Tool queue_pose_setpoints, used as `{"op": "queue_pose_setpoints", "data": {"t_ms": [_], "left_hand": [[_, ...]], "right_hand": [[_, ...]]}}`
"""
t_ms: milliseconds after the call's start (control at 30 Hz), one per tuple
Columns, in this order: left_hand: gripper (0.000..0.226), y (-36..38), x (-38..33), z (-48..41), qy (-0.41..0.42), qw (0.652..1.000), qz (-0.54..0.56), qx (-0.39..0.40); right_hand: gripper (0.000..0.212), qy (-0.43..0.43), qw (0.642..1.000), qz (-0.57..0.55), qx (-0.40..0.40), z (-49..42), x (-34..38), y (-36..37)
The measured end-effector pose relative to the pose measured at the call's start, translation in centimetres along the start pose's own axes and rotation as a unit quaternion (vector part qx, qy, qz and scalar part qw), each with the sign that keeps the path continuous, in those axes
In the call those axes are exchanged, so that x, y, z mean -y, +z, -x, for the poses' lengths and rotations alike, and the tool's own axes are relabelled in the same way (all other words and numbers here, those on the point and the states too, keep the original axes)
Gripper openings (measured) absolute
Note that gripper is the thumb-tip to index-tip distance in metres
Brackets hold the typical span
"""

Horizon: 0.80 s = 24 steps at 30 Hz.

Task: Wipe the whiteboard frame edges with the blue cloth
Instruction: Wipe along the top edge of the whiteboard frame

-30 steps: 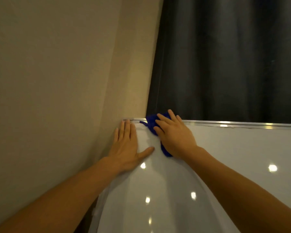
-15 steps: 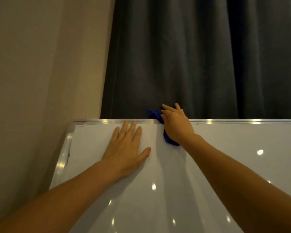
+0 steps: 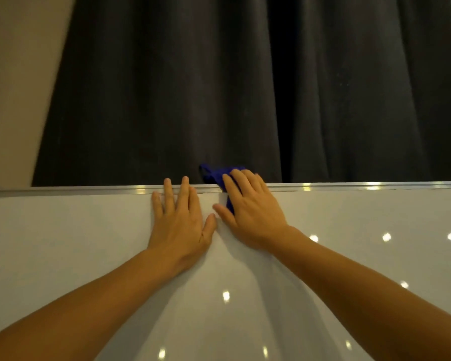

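Observation:
The whiteboard (image 3: 349, 256) fills the lower half of the view, with its silver top frame edge (image 3: 89, 190) running left to right. My right hand (image 3: 250, 212) presses the blue cloth (image 3: 216, 173) onto the top frame edge near the middle; most of the cloth is hidden under the fingers. My left hand (image 3: 179, 220) lies flat on the board just left of it, fingers spread, fingertips reaching the frame, thumb close to my right thumb.
A dark grey curtain (image 3: 245, 87) hangs right behind the board's top edge. A beige wall (image 3: 16, 87) stands at the far left. Ceiling lights glint on the glossy board.
Both hands and the cloth have slid right along the top frame edge, away from the board's left corner, which has left the view. My left hand now sits closer to my right hand.

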State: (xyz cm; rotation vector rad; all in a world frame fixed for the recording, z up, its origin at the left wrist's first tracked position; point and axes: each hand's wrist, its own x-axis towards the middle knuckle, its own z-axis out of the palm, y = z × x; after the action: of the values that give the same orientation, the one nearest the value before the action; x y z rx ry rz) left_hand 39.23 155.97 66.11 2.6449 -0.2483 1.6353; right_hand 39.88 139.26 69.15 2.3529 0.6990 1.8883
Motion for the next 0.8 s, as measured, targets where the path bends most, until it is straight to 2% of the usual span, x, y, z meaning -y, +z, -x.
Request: {"op": "queue_pose_setpoints", "data": {"t_ms": [33, 100, 167, 200, 267, 333, 400, 467, 500, 567, 667, 733, 800], "left_hand": [[0.076, 0.2, -0.8, -0.1, 0.001, 1.0, 0.006, -0.001], [0.075, 0.7, -2.0, -0.5, 0.012, 1.0, 0.018, -0.001], [0.078, 0.8, -3.1, -1.1, 0.036, 0.999, 0.019, 0.001], [0.079, 0.8, -3.8, -1.5, 0.05, 0.999, 0.017, -0.001], [0.079, 0.9, -5.5, -2.3, 0.068, 0.997, 0.021, -0.009], [0.079, 1.1, -6.9, -2.9, 0.077, 0.997, 0.023, -0.006], [0.081, 1.7, -7.6, -3.1, 0.09, 0.996, 0.015, 0.005], [0.084, 2.1, -7.8, -3.1, 0.093, 0.996, 0.003, 0.012], [0.088, 2.2, -7.9, -3.2, 0.091, 0.996, 0.003, 0.014], [0.095, 2.2, -8.9, -3.7, 0.09, 0.996, 0.01, 0.019], [0.095, 2.4, -12.1, -4.4, 0.119, 0.992, 0.029, 0.018], [0.097, 2.8, -14.5, -4.6, 0.131, 0.991, 0.034, 0.022], [0.101, 3.2, -16.0, -4.6, 0.134, 0.99, 0.024, 0.034]], "right_hand": [[0.059, 0.011, 1.0, 0.014, 0.004, -0.5, -1.7, -0.4], [0.045, 0.092, 0.995, 0.03, 0.01, -2.2, -5.9, -1.2], [0.039, 0.122, 0.986, 0.08, 0.075, -3.3, -8.9, -1.6], [0.04, 0.108, 0.985, 0.098, 0.096, -3.5, -9.2, -1.3], [0.037, 0.045, 0.993, 0.084, 0.067, -2.9, -7.4, -0.4], [0.052, 0.018, 0.999, 0.025, 0.024, -1.7, -6.4, -0.1], [0.063, 0.042, 0.997, 0.041, 0.048, -0.2, -9.4, -1.2], [0.06, 0.094, 0.985, 0.123, 0.082, 1.8, -14.8, -1.9], [0.057, 0.14, 0.977, 0.133, 0.089, 2.9, -16.8, -2.4], [0.072, 0.209, 0.971, 0.087, 0.078, 4.0, -17.9, -2.9], [0.092, 0.173, 0.98, 0.018, 0.094, 2.9, -15.1, -0.9], [0.087, 0.138, 0.985, 0.019, 0.097, 2.6, -15.4, -0.6], [0.071, 0.14, 0.982, 0.072, 0.107, 3.0, -19.1, -1.6]]}}
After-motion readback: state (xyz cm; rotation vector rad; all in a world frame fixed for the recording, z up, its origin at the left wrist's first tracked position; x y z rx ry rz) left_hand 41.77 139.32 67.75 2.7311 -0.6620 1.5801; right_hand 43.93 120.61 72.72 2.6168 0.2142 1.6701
